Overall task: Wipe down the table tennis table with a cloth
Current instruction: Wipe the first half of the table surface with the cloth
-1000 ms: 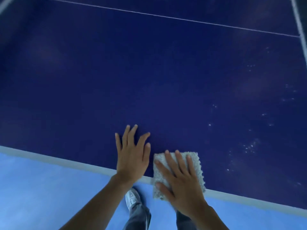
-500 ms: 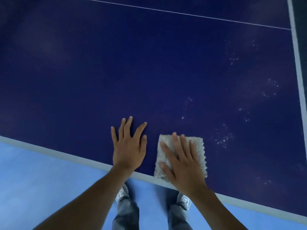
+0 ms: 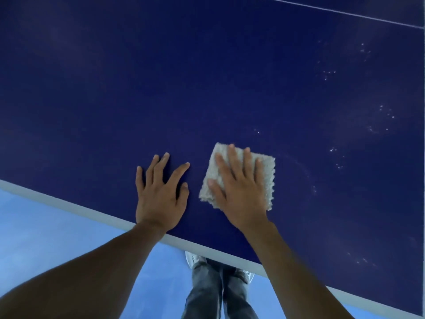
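The dark blue table tennis table (image 3: 207, 77) fills most of the view, with a pale edge band (image 3: 69, 203) running along its near side. A folded, nubbly whitish cloth (image 3: 212, 178) lies flat on the top a little in from that edge. My right hand (image 3: 239, 192) presses down on the cloth with fingers spread, covering its middle. My left hand (image 3: 161, 194) rests flat on the bare surface just left of the cloth, fingers apart, holding nothing.
White specks and faint smears (image 3: 338, 157) dot the table to the right of the cloth. A thin white line (image 3: 345, 13) crosses the far right. Below the edge are the light blue floor (image 3: 46, 238) and my legs and shoes (image 3: 216, 284).
My right hand has pushed the cloth away from the table edge, further onto the surface. My left hand stays flat beside it. The view has shifted leftwards across the table.
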